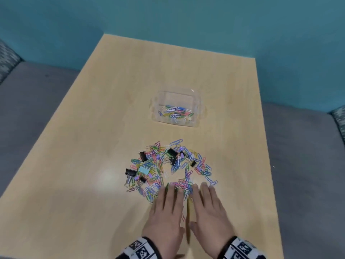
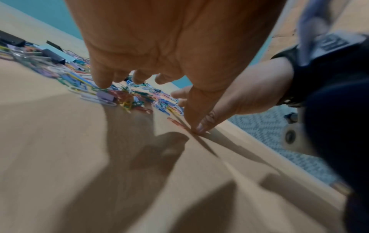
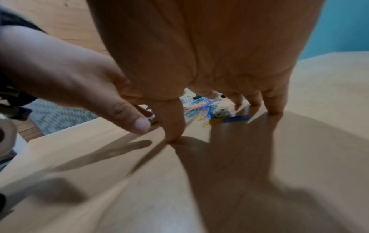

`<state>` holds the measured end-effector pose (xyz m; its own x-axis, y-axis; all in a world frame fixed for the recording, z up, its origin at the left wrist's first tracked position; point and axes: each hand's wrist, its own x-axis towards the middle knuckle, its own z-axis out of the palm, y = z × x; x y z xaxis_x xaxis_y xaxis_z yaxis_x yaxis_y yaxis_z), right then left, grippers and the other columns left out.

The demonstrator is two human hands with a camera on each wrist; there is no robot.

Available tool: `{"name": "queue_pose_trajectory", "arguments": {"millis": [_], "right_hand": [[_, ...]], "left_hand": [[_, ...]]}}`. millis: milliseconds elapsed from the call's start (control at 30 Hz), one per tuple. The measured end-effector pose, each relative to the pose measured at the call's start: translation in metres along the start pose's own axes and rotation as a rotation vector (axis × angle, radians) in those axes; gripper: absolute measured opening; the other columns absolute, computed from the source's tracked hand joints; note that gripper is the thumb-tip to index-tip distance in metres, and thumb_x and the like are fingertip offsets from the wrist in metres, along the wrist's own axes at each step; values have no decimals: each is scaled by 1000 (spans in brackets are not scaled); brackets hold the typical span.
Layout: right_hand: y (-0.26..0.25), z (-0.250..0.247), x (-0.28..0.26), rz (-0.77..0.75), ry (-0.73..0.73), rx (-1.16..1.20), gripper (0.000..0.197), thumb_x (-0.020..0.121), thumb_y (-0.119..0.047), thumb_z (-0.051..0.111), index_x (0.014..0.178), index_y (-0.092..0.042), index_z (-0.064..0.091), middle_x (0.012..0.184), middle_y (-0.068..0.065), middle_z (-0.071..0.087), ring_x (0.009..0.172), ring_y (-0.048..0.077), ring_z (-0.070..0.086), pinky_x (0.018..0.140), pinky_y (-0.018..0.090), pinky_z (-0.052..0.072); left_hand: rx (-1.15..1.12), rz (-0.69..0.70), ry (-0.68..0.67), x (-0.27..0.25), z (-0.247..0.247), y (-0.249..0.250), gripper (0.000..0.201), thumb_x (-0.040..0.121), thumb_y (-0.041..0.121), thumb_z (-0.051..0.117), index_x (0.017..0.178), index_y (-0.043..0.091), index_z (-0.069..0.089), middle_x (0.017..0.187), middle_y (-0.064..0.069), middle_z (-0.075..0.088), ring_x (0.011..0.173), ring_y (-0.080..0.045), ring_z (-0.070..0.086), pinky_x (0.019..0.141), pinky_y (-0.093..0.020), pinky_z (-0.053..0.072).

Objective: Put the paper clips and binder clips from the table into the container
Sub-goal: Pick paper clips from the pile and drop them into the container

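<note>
A heap of coloured paper clips [image 1: 168, 169] mixed with black binder clips [image 1: 171, 152] and a pale blue one [image 1: 143, 170] lies on the wooden table [image 1: 93, 128]. Beyond it stands a clear plastic container [image 1: 177, 109] with several paper clips inside. Both hands lie flat, palms down, side by side at the heap's near edge. My left hand [image 1: 167, 208] has straight fingers whose tips touch the clips [image 2: 111, 96]. My right hand [image 1: 207, 208] also has straight fingers, tips on the table beside the clips [image 3: 207, 110]. Neither hand holds anything.
The table's right edge [image 1: 268, 165] runs close to the heap. A grey upholstered seat [image 1: 28, 109] flanks the table on both sides, and a teal wall [image 1: 186, 19] stands behind. Bare tabletop lies left of the heap.
</note>
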<state>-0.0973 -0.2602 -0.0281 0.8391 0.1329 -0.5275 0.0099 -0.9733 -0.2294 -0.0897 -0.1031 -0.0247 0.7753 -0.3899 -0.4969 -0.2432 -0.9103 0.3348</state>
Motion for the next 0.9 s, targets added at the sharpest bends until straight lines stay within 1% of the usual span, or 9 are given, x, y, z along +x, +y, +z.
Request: {"name": "queue_pose_trajectory", "arguments": {"millis": [33, 67, 133, 200, 333, 433, 567, 700, 900], "right_hand": [[-4, 1, 3, -34, 31, 3, 89, 89, -35, 50, 151, -20, -13, 158, 9, -17, 144, 33, -16, 118, 44, 10], [-8, 1, 7, -62, 70, 8, 83, 90, -30, 47, 152, -19, -7, 159, 9, -13, 145, 33, -12, 118, 45, 12], [-13, -1, 17, -90, 102, 16, 75, 93, -24, 41, 152, -18, -4, 160, 9, -7, 145, 32, -11, 118, 42, 11], [-17, -3, 26, -95, 106, 5, 70, 95, -22, 37, 152, -20, -2, 160, 6, -4, 146, 31, -7, 117, 41, 16], [-22, -11, 38, -113, 168, -67, 61, 83, -22, 59, 140, -17, 39, 147, 9, 39, 130, 36, 40, 89, 44, 48], [-21, -9, 43, -146, 239, -99, 48, 77, -19, 61, 124, -15, 54, 126, 8, 54, 107, 33, 52, 78, 41, 52], [-21, -11, 45, -187, 262, -123, 39, 69, -7, 55, 107, -13, 59, 101, 7, 56, 86, 30, 50, 66, 38, 50], [-19, -16, 45, -229, 264, -182, 38, 46, 3, 62, 79, -14, 56, 81, 6, 54, 69, 27, 51, 52, 35, 44], [-19, -24, 48, -216, 187, -186, 43, 42, 5, 64, 81, -13, 58, 78, 7, 55, 66, 26, 53, 49, 33, 40]], "left_hand": [[-3, -27, 38, 2, 0, -1, 100, 65, 45, 64, 149, 14, 21, 156, -14, 17, 142, -37, 18, 106, -49, 37], [8, -35, 52, 7, 3, -3, 94, 71, 40, 61, 149, 11, 17, 157, -15, 14, 143, -37, 13, 109, -49, 33], [57, -22, 71, 17, 5, -9, 86, 86, 28, 49, 149, 13, -8, 157, -12, -12, 143, -32, -16, 118, -46, 10], [84, -6, 97, 27, 0, -13, 81, 90, 23, 41, 147, 14, -16, 156, -11, -20, 141, -30, -24, 118, -45, 4], [138, -3, 110, 41, -6, -14, 67, 93, 21, 33, 150, 11, -1, 157, -14, -8, 144, -32, -11, 117, -45, 9], [169, -8, 146, 44, -16, -14, 58, 91, 20, 41, 145, 12, 21, 154, -13, 12, 140, -34, 12, 112, -43, 24], [229, 37, 129, 48, -21, -19, 46, 80, 13, 50, 126, 12, 43, 129, -11, 39, 113, -33, 35, 96, -41, 37], [245, 68, 85, 48, -30, -24, 36, 76, 13, 60, 109, 13, 47, 114, -9, 40, 105, -31, 35, 87, -38, 41], [211, 98, 67, 51, -35, -29, 39, 76, 20, 70, 108, 16, 47, 114, -6, 39, 105, -26, 36, 78, -33, 36]]}}
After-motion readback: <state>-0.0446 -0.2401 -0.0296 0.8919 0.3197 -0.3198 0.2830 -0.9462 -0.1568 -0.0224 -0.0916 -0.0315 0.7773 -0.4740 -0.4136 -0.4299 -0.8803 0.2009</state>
